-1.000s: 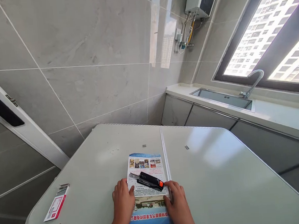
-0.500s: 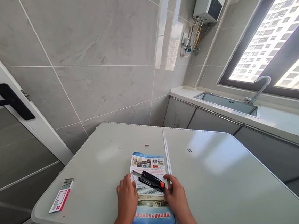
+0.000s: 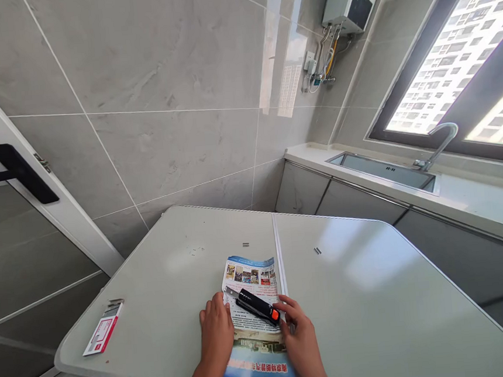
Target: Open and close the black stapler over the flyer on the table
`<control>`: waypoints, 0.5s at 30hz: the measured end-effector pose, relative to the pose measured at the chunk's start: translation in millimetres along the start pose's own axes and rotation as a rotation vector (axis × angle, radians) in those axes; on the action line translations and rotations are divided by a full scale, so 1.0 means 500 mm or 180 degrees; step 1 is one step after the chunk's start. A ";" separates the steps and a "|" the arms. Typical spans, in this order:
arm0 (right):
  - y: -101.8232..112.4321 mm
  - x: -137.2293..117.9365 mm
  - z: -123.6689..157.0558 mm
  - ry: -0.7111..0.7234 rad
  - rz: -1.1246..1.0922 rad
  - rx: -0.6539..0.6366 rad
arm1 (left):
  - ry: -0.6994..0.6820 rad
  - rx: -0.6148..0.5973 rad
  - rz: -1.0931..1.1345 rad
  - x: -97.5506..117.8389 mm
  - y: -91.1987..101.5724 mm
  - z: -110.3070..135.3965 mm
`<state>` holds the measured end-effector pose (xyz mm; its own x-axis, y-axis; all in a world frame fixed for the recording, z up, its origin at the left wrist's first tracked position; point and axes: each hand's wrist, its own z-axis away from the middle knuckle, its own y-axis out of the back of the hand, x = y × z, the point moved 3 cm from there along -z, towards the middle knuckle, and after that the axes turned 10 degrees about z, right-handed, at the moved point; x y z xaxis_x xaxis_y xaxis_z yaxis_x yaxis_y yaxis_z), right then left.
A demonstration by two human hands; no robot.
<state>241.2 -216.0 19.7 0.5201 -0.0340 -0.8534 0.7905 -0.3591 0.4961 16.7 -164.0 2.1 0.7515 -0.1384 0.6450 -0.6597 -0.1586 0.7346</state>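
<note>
A printed brochure with blue bands, small photos and text lies near the table's front, its far edge curling up. On top of it rests a black stapler with an orange end, lying diagonally, its metal tip toward the upper left. My left hand has its fingers curled over the brochure's left edge, close to the stapler's metal tip. At the right edge, my right hand holds the paper between thumb and fingers beside the orange end. Whether those fingertips touch the stapler I cannot tell.
Short staple strips lie on the white table: one pair of strips beyond the brochure, another pair of strips to the right. A red-and-white packet is at the left. Behind stand a counter with a sink and a tiled wall.
The brochure's far edge curls up more than before. The stapler has shifted slightly rightward with the paper. Both hands stay at the brochure's sides.
</note>
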 end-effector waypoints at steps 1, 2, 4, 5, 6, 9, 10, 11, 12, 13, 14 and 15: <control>0.007 -0.001 0.002 0.0002 -0.0006 -0.0009 | -0.0001 -0.0004 0.0007 0.004 -0.002 0.001; 0.014 -0.001 0.003 -0.0006 -0.0012 -0.0022 | -0.0005 -0.0017 0.0017 0.008 -0.005 0.003; 0.028 0.004 0.006 -0.0050 -0.0017 -0.0052 | -0.0017 -0.0059 0.0037 0.018 -0.011 0.007; 0.034 0.009 0.007 -0.0083 -0.0016 -0.0067 | -0.0020 -0.0087 0.0048 0.024 -0.015 0.009; 0.040 0.015 0.008 -0.0117 -0.0014 -0.0075 | -0.0024 -0.0116 0.0061 0.031 -0.019 0.011; 0.059 0.037 0.010 -0.0197 0.0018 -0.0052 | -0.0051 -0.0248 0.0113 0.052 -0.031 0.017; 0.067 0.045 0.010 -0.0205 0.0034 -0.0018 | -0.0068 -0.0306 0.0123 0.059 -0.035 0.018; 0.075 0.054 0.008 -0.0201 0.0052 0.0016 | -0.0091 -0.0364 0.0119 0.066 -0.038 0.018; 0.085 0.062 0.005 -0.0197 0.0079 0.0032 | -0.0118 -0.0419 0.0098 0.073 -0.041 0.017; 0.097 0.071 0.000 -0.0206 0.0119 0.0028 | -0.0146 -0.0463 0.0055 0.079 -0.042 0.015; 0.112 0.080 -0.006 -0.0216 0.0181 0.0024 | -0.0178 -0.0500 0.0000 0.084 -0.043 0.013; 0.129 0.090 -0.015 -0.0238 0.0278 0.0012 | -0.0214 -0.0534 -0.0058 0.088 -0.042 0.010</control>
<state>317.8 -233.7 14.5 0.5613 -0.1347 -0.8166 0.7419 -0.3553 0.5686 63.7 -171.4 13.9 0.7579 -0.2031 0.6200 -0.6327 0.0029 0.7744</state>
